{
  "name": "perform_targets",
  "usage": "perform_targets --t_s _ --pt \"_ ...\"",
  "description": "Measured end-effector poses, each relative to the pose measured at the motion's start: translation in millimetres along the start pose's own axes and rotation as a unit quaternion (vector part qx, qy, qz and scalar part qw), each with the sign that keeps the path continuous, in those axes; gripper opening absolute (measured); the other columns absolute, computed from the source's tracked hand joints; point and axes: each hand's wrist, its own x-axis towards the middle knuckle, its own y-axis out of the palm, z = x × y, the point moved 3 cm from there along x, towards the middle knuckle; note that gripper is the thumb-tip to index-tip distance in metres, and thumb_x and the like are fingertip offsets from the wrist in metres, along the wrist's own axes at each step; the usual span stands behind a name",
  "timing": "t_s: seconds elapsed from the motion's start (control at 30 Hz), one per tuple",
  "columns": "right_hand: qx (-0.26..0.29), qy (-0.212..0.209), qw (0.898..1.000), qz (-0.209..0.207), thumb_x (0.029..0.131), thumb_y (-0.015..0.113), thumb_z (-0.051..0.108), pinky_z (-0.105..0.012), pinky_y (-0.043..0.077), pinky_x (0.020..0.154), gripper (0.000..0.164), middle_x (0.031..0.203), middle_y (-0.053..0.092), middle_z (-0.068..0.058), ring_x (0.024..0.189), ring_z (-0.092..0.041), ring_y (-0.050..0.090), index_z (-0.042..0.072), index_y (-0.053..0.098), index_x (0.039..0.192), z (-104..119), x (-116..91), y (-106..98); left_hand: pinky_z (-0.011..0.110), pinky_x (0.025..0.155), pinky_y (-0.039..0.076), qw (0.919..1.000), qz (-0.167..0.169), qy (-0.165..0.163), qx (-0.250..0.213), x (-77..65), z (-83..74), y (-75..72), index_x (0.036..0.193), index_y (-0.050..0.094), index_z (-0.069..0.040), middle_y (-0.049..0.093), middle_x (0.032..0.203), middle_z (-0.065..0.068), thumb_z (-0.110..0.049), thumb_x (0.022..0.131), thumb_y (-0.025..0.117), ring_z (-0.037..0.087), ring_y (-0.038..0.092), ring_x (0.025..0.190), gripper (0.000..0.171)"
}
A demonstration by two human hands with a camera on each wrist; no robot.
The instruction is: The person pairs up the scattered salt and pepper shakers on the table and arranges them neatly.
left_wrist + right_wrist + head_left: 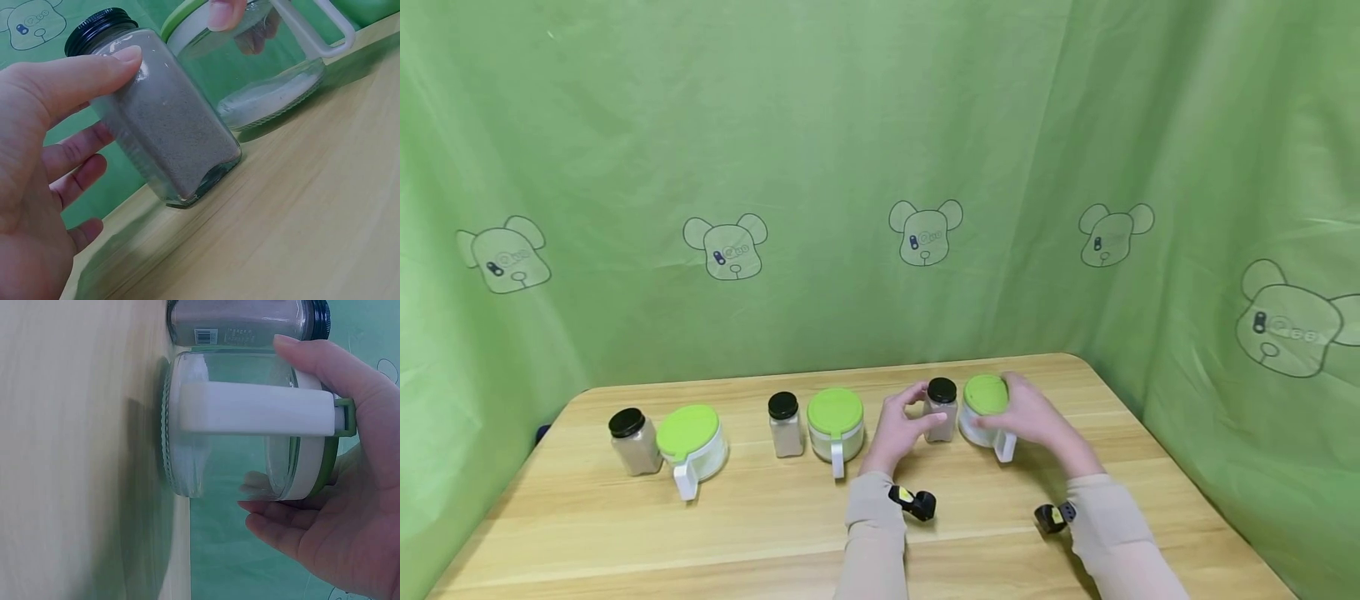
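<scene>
My left hand (897, 427) holds a square glass jar (169, 119) of grey-brown powder between thumb and forefinger, just under its black screw lid (100, 30). The other fingers of that hand are spread beside the jar. Right next to it stands a round glass seasoning pot (234, 459) with a green lid (986, 394) and a white handle (256, 409). My right hand (1030, 410) grips this pot near its rim, thumb on one side and fingers on the other. White contents lie at the bottom of the pot.
To the left stand a second powder jar (787, 435) and green-lidded pot (837, 417). A third jar (638, 450) and pot (700, 454) are at the far left. All are on the wooden table (760, 533), with a green curtain (820, 167) behind.
</scene>
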Motion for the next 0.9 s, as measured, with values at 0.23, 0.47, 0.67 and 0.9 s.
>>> perform_targets --t_s 0.23,0.47,0.67,0.9 --pt "-0.002 0.001 1.0 0.0 0.069 0.082 0.044 -0.055 0.051 0.088 0.099 0.122 0.057 -0.031 0.103 -0.038 0.059 -0.014 0.038 0.135 -1.1 0.6 2.8 0.052 0.112 0.034 1.0 0.007 -0.005 -0.004 0.1 -0.1 -1.6 0.132 0.06 -0.019 0.066 0.126 0.003 -0.025 0.083 0.077 0.023 0.055 0.124 0.052" --pt "-0.005 0.003 1.0 0.006 0.068 0.082 0.044 -0.057 0.049 0.091 0.101 0.125 0.054 -0.034 0.108 -0.042 0.058 -0.016 0.036 0.136 0.8 0.2 2.8 0.052 0.111 0.034 0.9999 0.009 -0.009 -0.008 0.5 -1.2 -3.3 0.129 0.062 -0.021 0.066 0.125 0.002 -0.026 0.082 0.079 0.022 0.055 0.124 0.051" --pt "-0.007 0.006 1.0 0.009 0.069 0.082 0.043 -0.057 0.049 0.092 0.101 0.126 0.053 -0.035 0.108 -0.043 0.057 -0.016 0.036 0.136 1.4 -0.5 3.5 0.05 0.11 0.036 0.9999 0.011 -0.013 -0.005 1.3 -1.9 -4.2 0.127 0.063 -0.022 0.067 0.124 0.001 -0.025 0.081 0.08 0.021 0.056 0.122 0.05" --pt "-0.008 0.013 1.0 0.015 0.069 0.082 0.042 -0.059 0.048 0.094 0.101 0.129 0.051 -0.036 0.111 -0.045 0.056 -0.016 0.034 0.137 2.6 -0.2 2.8 0.048 0.11 0.036 0.9997 0.009 -0.019 -0.008 0.5 -3.1 -5.0 0.127 0.063 -0.02 0.067 0.124 0.002 -0.025 0.079 0.081 0.021 0.056 0.122 0.051"
